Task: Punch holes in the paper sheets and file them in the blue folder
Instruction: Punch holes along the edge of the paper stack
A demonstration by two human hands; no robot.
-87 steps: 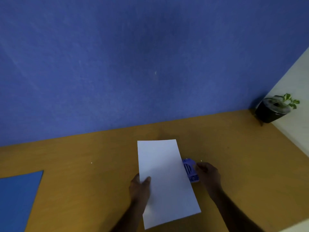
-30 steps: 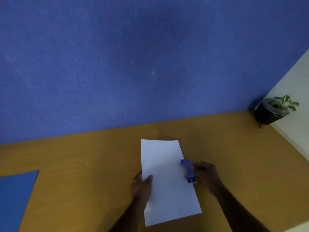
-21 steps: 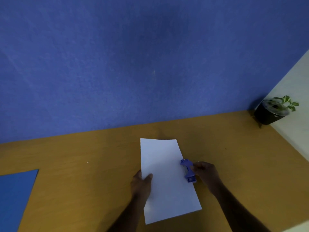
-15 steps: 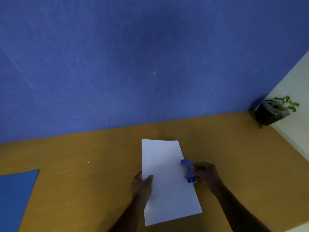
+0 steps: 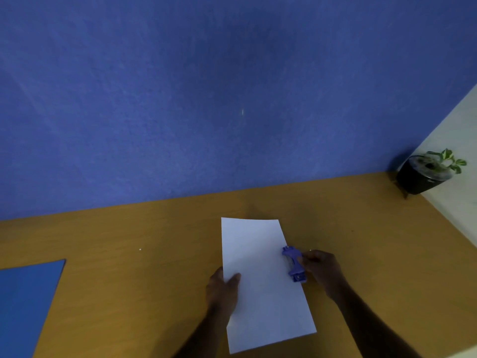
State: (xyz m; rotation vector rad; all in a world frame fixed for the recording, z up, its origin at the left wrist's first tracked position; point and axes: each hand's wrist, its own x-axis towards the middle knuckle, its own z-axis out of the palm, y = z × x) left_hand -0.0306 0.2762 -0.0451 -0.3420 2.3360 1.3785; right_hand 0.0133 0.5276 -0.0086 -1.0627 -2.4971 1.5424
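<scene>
Paper: the white rectangular paper sheet (image 5: 260, 280) lies on the brown wooden desk (image 5: 154, 254), lower centre, between your hands.
Left hand: your left hand (image 5: 223, 286) pinches its left edge, thumb on top.
Right hand: your right hand (image 5: 320, 270) grips the small blue plastic hole punch (image 5: 294, 263), set on the sheet's right edge.
Folder: the flat blue folder (image 5: 25, 301) lies closed, lower left.
Pot: the black round pot (image 5: 420, 177), right edge, holds a small green plant (image 5: 446, 158).

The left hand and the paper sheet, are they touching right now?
Touching. The head view shows the left hand at the paper sheet's left edge, its thumb lying on top of the white surface.
</scene>
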